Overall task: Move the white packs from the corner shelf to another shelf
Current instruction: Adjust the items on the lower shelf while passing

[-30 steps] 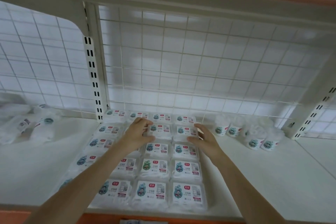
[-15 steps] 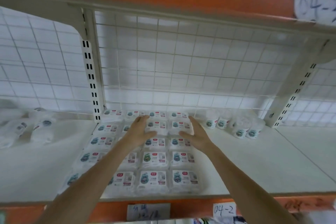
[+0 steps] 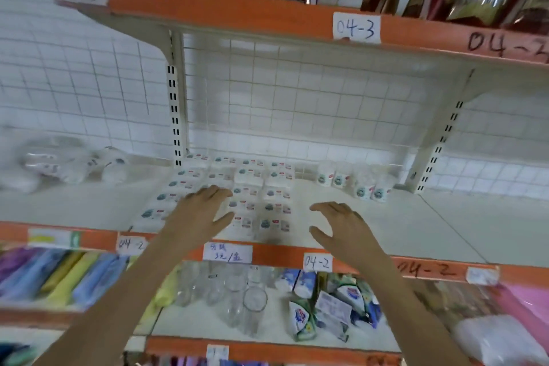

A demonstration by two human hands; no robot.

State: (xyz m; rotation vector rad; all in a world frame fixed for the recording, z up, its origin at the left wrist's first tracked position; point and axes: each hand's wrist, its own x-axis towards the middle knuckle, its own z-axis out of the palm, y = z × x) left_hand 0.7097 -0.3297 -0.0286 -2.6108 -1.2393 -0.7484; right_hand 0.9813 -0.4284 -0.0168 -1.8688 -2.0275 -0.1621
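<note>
While both hands hang empty at the shelf front, left hand (image 3: 205, 211) spreads relaxed fingers over the left columns of white packs (image 3: 252, 187), laid in a grid on the white shelf (image 3: 401, 223). Right hand (image 3: 338, 226) is spread, fingers slightly curled, just right of the packs. Small cups (image 3: 353, 181) stand further right.

Small retail shop, stockroom-style shelving. Orange-edged shelf (image 3: 267, 19) rows on slotted uprights, wire-grid backing. Handwritten bay labels (image 3: 356, 27) ("04-3", "04-2") taped to edges. Price tag (image 3: 228, 254) (handwritten, blurred). Goods in rows: white packs (image 3: 246, 187), drinking glasses (image 3: 237, 294), soap packets (image 3: 323, 309).
</note>
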